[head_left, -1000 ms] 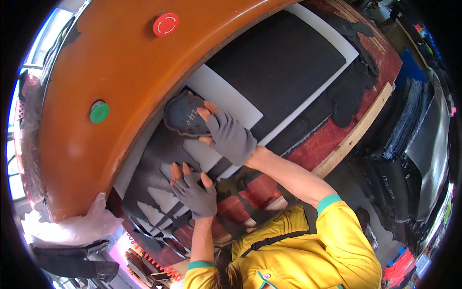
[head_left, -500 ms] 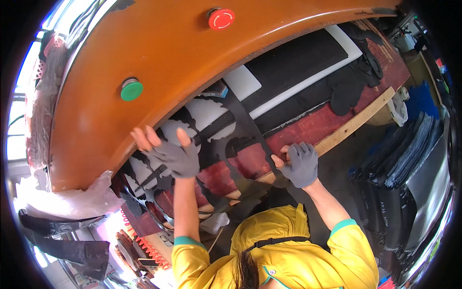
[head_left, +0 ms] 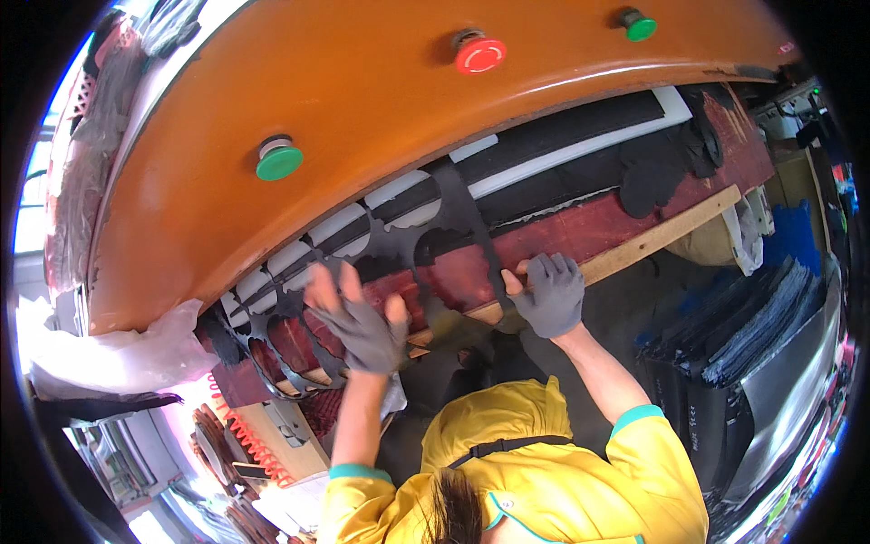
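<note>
My left hand [head_left: 362, 331], in a grey glove with bare fingertips, is raised over the left part of the red board. Its fingers are spread and slightly smeared, with nothing in them. At the board's wooden front edge my right hand [head_left: 550, 295], gloved alike, has its fingers curled and its thumb against a strip of a black cut-out sheet [head_left: 464, 204]. That sheet is thin, with large curved openings. It lies across the red board [head_left: 562, 234] and the white slabs and hangs past the front edge, where it looks blurred.
An orange machine beam [head_left: 362, 118] spans above the board, bearing a red button [head_left: 480, 56] and a green button [head_left: 278, 163]. Black offcuts [head_left: 651, 181] lie on the board's right. Stacked black sheets [head_left: 757, 317] stand at the right; clear plastic [head_left: 136, 349] hangs at the left.
The view has shifted, showing more of the beam. My left hand has drawn back from the beam's edge, toward me and to the right. My right hand stays at the sheet's strip.
</note>
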`<state>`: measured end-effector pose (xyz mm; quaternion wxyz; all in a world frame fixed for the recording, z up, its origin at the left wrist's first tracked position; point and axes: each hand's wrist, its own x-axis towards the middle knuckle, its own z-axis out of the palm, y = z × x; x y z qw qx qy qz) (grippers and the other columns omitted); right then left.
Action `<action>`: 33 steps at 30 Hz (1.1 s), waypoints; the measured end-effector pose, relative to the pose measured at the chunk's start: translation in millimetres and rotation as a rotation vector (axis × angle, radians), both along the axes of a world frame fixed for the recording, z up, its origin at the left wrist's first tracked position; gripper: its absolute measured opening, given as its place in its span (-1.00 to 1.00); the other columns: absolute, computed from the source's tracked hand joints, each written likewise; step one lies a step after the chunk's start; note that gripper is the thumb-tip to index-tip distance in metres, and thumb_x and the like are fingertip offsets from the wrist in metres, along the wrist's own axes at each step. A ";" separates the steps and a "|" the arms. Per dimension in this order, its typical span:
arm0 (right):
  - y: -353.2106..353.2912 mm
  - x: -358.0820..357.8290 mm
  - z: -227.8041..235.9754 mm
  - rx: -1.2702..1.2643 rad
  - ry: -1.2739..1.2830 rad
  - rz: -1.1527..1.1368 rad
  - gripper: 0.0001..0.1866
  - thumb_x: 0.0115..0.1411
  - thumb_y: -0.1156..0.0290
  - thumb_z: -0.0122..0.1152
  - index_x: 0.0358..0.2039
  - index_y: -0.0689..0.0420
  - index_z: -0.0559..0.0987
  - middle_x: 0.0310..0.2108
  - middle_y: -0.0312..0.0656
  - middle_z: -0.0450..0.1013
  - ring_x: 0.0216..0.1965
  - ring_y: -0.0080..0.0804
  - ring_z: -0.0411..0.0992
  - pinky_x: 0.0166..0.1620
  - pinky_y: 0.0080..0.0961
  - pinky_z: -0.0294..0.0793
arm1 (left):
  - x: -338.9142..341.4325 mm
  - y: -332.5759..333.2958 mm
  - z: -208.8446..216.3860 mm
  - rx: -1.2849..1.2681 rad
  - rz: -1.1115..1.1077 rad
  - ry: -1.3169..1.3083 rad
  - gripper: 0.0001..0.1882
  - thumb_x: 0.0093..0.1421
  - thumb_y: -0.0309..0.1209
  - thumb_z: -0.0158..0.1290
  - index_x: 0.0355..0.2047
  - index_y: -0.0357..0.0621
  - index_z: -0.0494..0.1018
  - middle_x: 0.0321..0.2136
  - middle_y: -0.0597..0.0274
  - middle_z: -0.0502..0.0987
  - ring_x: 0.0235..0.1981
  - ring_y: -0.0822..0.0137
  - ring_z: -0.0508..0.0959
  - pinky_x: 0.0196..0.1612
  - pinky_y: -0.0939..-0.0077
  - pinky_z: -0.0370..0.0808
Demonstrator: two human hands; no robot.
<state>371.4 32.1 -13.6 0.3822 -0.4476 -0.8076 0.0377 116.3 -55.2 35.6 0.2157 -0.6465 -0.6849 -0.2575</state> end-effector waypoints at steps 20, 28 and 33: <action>-7.4 -4.6 -9.3 0.036 -0.002 -0.038 -0.79 0.11 0.39 0.32 -0.54 0.08 0.44 -0.64 -0.25 0.38 -0.54 -0.20 0.38 -0.41 -0.25 0.33 | 31.7 -54.8 -47.3 -0.126 -0.078 -0.183 -0.76 0.15 -0.21 0.12 -0.45 -0.11 0.42 -0.40 0.10 0.43 -0.20 0.04 0.44 -0.08 0.14 0.32; -37.7 8.9 -4.9 -0.312 0.059 -0.192 -0.77 0.18 0.32 0.31 -0.52 0.14 0.51 -0.60 -0.25 0.43 -0.52 -0.34 0.38 -0.37 -0.37 0.35 | 30.3 -88.6 -27.8 -0.271 -0.135 -0.411 -0.72 0.12 -0.19 0.14 -0.43 -0.14 0.42 -0.37 0.09 0.44 -0.22 0.03 0.42 -0.07 0.14 0.34; -33.3 -11.3 37.2 -0.470 0.425 -0.168 -0.71 0.18 0.36 0.31 -0.11 0.17 0.54 -0.33 -0.26 0.45 -0.32 -0.55 0.35 -0.24 -0.55 0.36 | 24.7 -75.9 -6.5 -0.066 -0.112 -0.530 -0.69 0.06 -0.29 0.21 -0.29 -0.16 0.37 -0.28 0.06 0.42 -0.27 0.01 0.41 -0.16 0.13 0.35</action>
